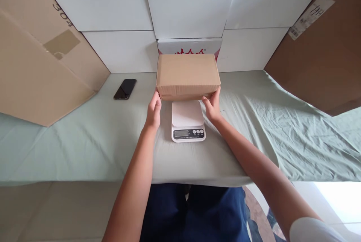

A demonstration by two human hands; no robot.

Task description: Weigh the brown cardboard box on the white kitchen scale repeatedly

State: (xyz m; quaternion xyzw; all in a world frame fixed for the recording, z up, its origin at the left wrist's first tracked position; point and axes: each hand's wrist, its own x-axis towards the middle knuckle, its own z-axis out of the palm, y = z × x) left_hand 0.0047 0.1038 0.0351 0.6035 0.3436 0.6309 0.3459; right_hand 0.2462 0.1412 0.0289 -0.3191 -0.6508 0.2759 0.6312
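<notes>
A brown cardboard box [188, 70] is held between my two hands, its near lower edge just behind and above the white digital kitchen scale [187, 114]. My left hand [153, 110] grips the box at its lower left corner, with the thumb along the near side. At the lower right corner my right hand [212, 104] has hold of it, the thumb against the front face and the fingers partly hidden. Whether the box's underside touches anything cannot be seen. The scale's platform is partly covered at its far edge, and its display looks blank.
A black smartphone [125, 89] lies on the pale green cloth [96, 136] to the left. Behind the box stands a white carton with red lettering [189, 45]. Large cardboard panels rise at the left [42, 61] and right [321, 54]; white panels [188, 1] close the back.
</notes>
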